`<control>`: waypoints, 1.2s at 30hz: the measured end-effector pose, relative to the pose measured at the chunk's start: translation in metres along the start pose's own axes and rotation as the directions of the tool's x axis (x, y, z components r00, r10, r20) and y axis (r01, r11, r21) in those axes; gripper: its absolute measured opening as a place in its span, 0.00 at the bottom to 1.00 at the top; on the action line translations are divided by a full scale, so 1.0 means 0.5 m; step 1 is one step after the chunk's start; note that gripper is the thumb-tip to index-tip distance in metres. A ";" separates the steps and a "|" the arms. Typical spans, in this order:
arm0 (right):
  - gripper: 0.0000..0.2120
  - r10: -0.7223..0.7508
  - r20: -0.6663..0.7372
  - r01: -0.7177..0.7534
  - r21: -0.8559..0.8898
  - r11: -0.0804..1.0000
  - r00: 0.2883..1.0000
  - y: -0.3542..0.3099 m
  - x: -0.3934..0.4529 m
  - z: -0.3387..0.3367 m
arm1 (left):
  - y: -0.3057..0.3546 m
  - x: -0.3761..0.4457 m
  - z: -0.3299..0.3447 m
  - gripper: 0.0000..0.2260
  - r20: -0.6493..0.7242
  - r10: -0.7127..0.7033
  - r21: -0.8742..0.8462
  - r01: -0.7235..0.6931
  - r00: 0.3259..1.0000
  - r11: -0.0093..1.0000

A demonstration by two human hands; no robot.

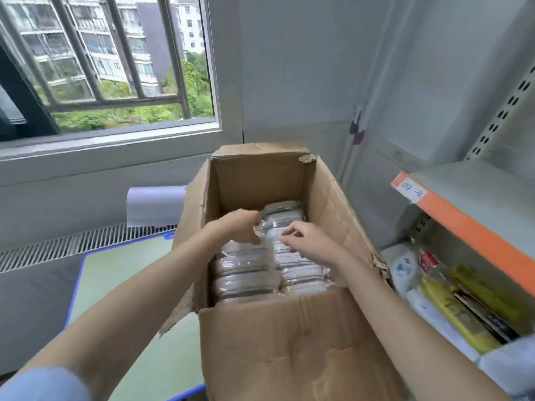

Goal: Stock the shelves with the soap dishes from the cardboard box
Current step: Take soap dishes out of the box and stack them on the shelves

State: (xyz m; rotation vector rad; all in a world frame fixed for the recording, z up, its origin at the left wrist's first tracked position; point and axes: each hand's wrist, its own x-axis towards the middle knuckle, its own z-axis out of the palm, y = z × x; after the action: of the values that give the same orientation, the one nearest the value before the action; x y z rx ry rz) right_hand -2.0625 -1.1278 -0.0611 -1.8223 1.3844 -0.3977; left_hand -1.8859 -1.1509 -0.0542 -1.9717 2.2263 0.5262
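Likely a small stockroom, slotted metal shelving [474, 215] with orange price strip [463, 227], handwritten label [412, 192], packaged goods [451, 302], barred window [107, 62]
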 end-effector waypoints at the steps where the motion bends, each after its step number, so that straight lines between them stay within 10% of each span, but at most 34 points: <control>1: 0.02 0.008 0.018 -0.007 -0.076 0.997 1.000 -0.004 0.020 0.004 | -0.012 0.025 -0.001 0.24 0.086 -0.001 0.060 -0.004 0.996 0.998; 8: 0.17 -0.005 0.246 0.082 -0.305 0.949 0.969 -0.033 0.096 0.045 | -0.098 0.142 -0.012 0.15 0.166 -0.016 0.111 -0.003 0.986 0.994; 15: 0.27 0.127 0.457 0.100 -0.441 0.892 0.880 -0.022 0.135 0.089 | -0.095 0.174 -0.002 0.27 0.269 0.021 0.057 -0.038 0.963 0.998; 20: 0.13 0.084 0.338 0.047 -0.360 0.932 0.937 -0.007 0.132 0.075 | -0.089 0.171 0.002 0.22 0.301 0.035 0.104 -0.069 0.953 0.992; 28: 0.38 0.109 0.369 0.052 -0.400 0.915 0.923 -0.011 0.109 0.084 | -0.091 0.175 -0.007 0.20 0.150 0.104 0.002 -0.106 0.983 0.994; 36: 0.22 0.100 0.064 -0.059 -0.461 0.885 0.993 -0.019 0.063 0.036 | -0.080 0.134 -0.032 0.19 -0.195 0.096 -0.247 -0.143 0.976 0.958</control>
State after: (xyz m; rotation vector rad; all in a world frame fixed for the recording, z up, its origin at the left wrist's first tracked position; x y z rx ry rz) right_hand -2.0333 -1.1486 -0.0719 -2.1178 1.5817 0.0648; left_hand -1.8539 -1.2228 -0.0675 -2.0913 2.5151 0.7136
